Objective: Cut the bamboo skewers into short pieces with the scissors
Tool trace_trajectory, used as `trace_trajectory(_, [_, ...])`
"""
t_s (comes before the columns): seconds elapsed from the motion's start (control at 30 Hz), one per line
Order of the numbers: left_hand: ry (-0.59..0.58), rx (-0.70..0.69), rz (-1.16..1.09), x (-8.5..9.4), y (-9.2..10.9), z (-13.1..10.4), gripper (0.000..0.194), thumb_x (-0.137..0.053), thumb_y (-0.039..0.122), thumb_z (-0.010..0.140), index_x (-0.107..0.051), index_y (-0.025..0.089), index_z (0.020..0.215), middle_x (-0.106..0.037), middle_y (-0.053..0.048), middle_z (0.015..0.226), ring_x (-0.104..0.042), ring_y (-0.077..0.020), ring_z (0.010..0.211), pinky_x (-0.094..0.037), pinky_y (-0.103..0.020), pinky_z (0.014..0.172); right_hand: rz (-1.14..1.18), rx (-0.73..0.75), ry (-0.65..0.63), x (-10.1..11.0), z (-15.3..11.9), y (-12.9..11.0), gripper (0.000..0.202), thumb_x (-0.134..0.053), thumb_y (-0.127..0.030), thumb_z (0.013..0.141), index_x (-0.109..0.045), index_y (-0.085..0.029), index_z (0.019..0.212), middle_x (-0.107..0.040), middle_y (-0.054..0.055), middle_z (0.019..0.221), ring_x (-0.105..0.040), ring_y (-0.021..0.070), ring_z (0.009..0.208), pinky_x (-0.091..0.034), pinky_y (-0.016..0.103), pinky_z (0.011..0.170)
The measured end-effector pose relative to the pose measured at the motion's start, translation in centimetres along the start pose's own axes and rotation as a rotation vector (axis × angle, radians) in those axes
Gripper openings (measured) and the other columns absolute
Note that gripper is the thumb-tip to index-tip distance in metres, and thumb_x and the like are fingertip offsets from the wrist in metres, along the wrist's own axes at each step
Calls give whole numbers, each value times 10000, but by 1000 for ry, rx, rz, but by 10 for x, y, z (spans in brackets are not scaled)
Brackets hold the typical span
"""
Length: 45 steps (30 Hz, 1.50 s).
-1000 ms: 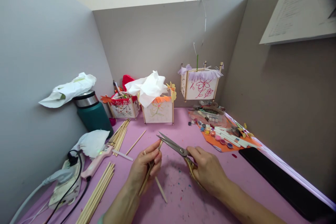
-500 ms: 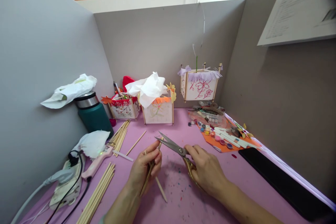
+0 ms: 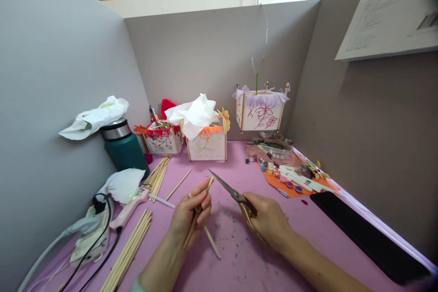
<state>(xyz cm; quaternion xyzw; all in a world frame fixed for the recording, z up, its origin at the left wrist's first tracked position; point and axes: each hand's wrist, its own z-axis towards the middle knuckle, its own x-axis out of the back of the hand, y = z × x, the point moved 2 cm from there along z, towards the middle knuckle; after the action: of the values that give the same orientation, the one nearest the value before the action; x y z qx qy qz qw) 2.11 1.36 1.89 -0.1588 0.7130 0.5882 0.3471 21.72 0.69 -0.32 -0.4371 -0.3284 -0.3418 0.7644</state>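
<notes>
My left hand (image 3: 186,214) is closed around thin wooden sticks (image 3: 189,237); their upper ends show above my thumb and fingertips. Another pale stick (image 3: 212,242) slants down to the right from under this hand. I cannot tell whether it is gripped as well. In my right hand (image 3: 268,219) is a pair of scissors (image 3: 227,187) with gold-coloured handles. Its blades are together, pointing up and left, with the tip just right of the top of the held sticks and apparently apart from them.
Bundles of wooden sticks (image 3: 128,251) lie at left, near a pink glue gun (image 3: 128,210), a power strip (image 3: 91,237) and a teal bottle (image 3: 125,153). Decorated paper lanterns (image 3: 207,146) stand behind. Paint pots (image 3: 277,174) and a black slab (image 3: 369,237) lie at right.
The scissors' blades were spread around the top of the sticks; now they are closed and have drawn slightly right of it. My left hand keeps its hold, nearly still.
</notes>
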Motion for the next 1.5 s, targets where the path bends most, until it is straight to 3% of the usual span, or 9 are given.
trace_trajectory(0.17, [-57, 16, -62, 0, 2, 0, 304, -468, 124, 845, -564, 116, 1134, -438, 58, 538, -304, -12, 305, -142, -170, 341, 50, 27, 85, 6, 4, 4, 153, -464, -238, 824, -570, -210, 930, -596, 1, 741, -499, 130, 601, -323, 232, 570])
trace_trajectory(0.33, [-102, 27, -79, 1, -1, 1, 252, -483, 121, 832, -610, 133, 1049, -439, 56, 523, -304, -16, 294, -137, -174, 332, 27, 78, 14, 4, 1, 5, 217, -483, -176, 784, -564, -227, 979, -596, 2, 786, -504, 130, 613, -332, 235, 582])
trace_trajectory(0.53, [-109, 29, -77, -1, -3, 0, 223, -509, 131, 820, -613, 146, 1017, -433, 64, 532, -291, -8, 292, -138, -169, 326, -76, 96, 44, 8, -1, 3, 274, -490, -175, 778, -564, -218, 1038, -600, 26, 828, -535, 144, 664, -338, 245, 612])
trace_trajectory(0.77, [-57, -38, 72, 1, -1, 0, 244, -587, 182, 778, -594, 152, 1020, -461, 59, 536, -307, -14, 287, -138, -178, 333, -203, 68, 37, 14, -3, -3, 248, -480, -190, 789, -575, -228, 1014, -612, 21, 825, -541, 151, 674, -313, 255, 609])
trace_trajectory(1.07, [-28, -18, 43, 0, 2, -2, 249, -583, 194, 790, -558, 137, 1032, -436, 76, 524, -280, -3, 293, -122, -179, 345, -261, 77, -3, 14, -3, -5, 284, -468, -197, 793, -555, -229, 1062, -602, 25, 844, -539, 168, 701, -285, 272, 604])
trace_trajectory(1.33, [6, -34, 112, 5, -3, 0, 313, -615, 214, 776, -546, 115, 1064, -448, 74, 538, -279, 1, 301, -114, -174, 341, -230, 65, -5, 5, -3, -4, 163, -448, -159, 791, -568, -207, 890, -612, 18, 757, -524, 146, 634, -266, 264, 580])
trace_trajectory(1.5, [20, -56, 144, 3, -1, 0, 352, -657, 245, 737, -546, 129, 1050, -462, 78, 539, -280, 1, 295, -121, -173, 337, -267, 70, 33, 8, -3, -5, 169, -455, -179, 803, -575, -209, 918, -619, 22, 779, -530, 142, 646, -252, 262, 574])
